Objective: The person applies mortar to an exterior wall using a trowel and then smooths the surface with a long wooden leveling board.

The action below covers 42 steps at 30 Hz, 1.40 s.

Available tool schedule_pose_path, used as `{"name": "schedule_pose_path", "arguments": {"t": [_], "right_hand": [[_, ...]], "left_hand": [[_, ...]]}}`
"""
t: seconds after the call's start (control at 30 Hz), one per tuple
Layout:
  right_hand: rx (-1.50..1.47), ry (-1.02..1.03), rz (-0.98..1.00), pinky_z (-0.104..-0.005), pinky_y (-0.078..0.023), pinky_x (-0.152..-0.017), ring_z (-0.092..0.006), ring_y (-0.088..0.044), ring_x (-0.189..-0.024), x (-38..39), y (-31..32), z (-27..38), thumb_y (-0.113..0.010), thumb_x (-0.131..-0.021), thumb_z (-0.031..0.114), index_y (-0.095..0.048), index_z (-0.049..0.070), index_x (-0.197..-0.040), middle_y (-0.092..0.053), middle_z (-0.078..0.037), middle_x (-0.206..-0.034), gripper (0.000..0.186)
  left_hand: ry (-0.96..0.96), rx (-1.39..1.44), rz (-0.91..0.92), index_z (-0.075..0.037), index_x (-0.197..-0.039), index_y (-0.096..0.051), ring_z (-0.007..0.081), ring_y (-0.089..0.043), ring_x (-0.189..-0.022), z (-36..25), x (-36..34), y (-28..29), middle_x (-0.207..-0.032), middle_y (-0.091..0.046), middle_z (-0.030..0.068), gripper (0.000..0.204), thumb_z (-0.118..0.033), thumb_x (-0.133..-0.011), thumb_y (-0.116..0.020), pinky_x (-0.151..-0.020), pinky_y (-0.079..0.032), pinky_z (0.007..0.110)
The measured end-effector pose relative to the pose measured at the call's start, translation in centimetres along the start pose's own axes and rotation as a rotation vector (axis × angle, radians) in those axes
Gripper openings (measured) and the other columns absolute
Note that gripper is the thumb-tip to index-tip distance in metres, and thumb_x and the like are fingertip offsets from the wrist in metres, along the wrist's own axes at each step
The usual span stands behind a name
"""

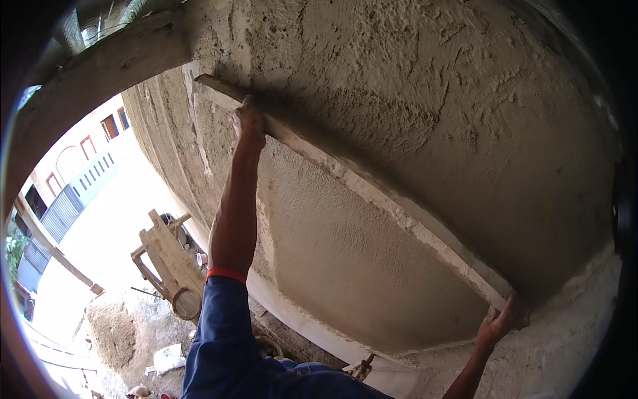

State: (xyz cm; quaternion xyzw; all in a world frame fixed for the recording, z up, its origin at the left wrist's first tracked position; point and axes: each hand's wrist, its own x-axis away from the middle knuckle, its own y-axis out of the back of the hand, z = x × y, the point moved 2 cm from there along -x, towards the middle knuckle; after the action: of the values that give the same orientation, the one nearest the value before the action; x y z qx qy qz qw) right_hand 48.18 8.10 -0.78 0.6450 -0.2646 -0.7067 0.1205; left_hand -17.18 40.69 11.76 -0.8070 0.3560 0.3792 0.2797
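Viewing remotely via the head camera. Landmark: a long, straight, plaster-smeared, greyish-tan board (372, 191), set along a grey-brown wall of plaster (339, 272) and slanting in my view from upper left to lower right.

Left hand (248, 122): clenched around the board a little in from its upper-left end, knuckles at its upper edge, thumb side toward that end. The board passes through this grasp and runs on past it both ways.

Right hand (502, 320): grasping the board at its lower-right end, part of the hand on the near face. Far fingertips hidden; I cannot tell how far they wrap.

Plaster above the board: ridged and lumpy toward the top. Plaster beneath it: flatter, finely rippled.

Left arm, below the board: red band (227, 273) at the edge of a dark blue sleeve (219, 326).

Well apart from the board, lower left: a pale wooden frame with a round end (169, 253), a brown sandy heap (109, 326), a white crumpled bag (169, 359).
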Motion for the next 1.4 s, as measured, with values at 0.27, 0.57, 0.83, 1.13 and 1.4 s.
{"name": "schedule_pose_path", "arguments": {"t": [0.27,0.57,0.83,1.13,1.4], "right_hand": [[0.186,0.043,0.012,-0.0420,-0.027,-0.102,-0.0320,-0.036,-0.122,5.4,0.7,-14.5,-0.054,-0.070,-0.005,-0.039,0.002,-0.129,-0.039,-0.017,-0.132,0.061],[0.203,0.103,-0.140,-0.0427,-0.028,-0.101,-0.0326,-0.038,-0.120,-3.4,3.2,-10.2,-0.050,-0.084,0.005,-0.037,0.003,-0.131,-0.042,-0.017,-0.129,0.048],[0.062,0.189,-0.180,-0.0400,-0.034,-0.098,-0.0304,-0.041,-0.118,-13.6,7.4,-0.2,-0.060,-0.073,-0.002,-0.038,0.005,-0.129,-0.045,-0.012,-0.127,0.061],[0.202,0.153,-0.075,-0.0435,-0.030,-0.099,-0.0322,-0.040,-0.118,-6.5,7.4,-15.0,-0.052,-0.077,-0.002,-0.042,0.002,-0.125,-0.046,-0.015,-0.124,0.050],[0.205,0.309,-0.315,-0.0456,-0.028,-0.098,-0.0363,-0.037,-0.116,-8.8,7.1,-12.6,-0.046,-0.086,0.011,-0.043,-0.001,-0.123,-0.047,-0.017,-0.123,0.039]], "left_hand": [[0.708,0.037,-0.099,0.006,-0.096,-0.038,0.0221,-0.038,-0.078,-5.3,20.3,-7.0,-0.082,-0.037,0.0133,0.068,-0.061,-0.082,-0.044,-0.078,-0.036,0.041],[0.207,-0.149,-0.074,0.006,-0.105,-0.045,0.0220,-0.045,-0.084,-3.0,4.5,-6.1,-0.095,-0.045,0.0199,0.053,-0.042,-0.084,-0.048,-0.071,-0.038,0.037],[-0.174,-0.297,0.206,-0.006,-0.120,-0.045,0.0344,-0.048,-0.101,0.6,-11.1,-2.0,-0.115,-0.044,0.0258,0.047,-0.033,-0.082,-0.051,-0.082,-0.041,0.046],[0.924,0.342,-0.027,-0.008,-0.107,-0.044,0.0170,-0.048,-0.072,-16.1,9.1,-8.2,-0.094,-0.047,0.0100,0.053,-0.056,-0.084,-0.044,-0.051,-0.041,0.032],[0.480,0.648,-0.087,-0.012,-0.094,-0.048,0.0108,-0.049,-0.063,-14.9,3.1,-7.9,-0.078,-0.049,0.0040,0.028,-0.038,-0.086,-0.050,-0.041,-0.038,0.025]]}}
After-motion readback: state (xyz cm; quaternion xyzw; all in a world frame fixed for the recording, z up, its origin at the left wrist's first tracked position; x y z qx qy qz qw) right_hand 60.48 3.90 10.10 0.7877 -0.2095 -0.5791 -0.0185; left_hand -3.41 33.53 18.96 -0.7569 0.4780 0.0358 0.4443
